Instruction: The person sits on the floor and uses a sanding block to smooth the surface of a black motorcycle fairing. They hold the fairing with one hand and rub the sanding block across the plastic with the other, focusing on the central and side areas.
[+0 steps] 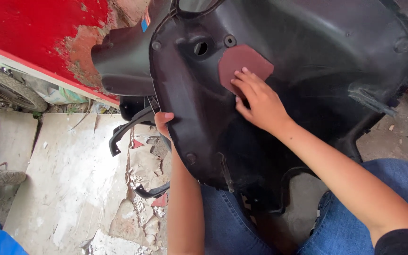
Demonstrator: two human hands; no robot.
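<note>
Gripping the black plastic panel [279, 94] at its left edge, my left hand [164, 123] steadies it; right hand [256, 101] presses sandpaper [241, 61] flat, fingers extended.

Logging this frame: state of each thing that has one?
Black plastic panel: inner side up, resting on the lap.
Reddish sandpaper sheet: flat against the panel, under fingertips.
Right hand: pressing the sandpaper.
Left hand: grip on the panel's edge.
Red painted surface: paint peeling.
</note>
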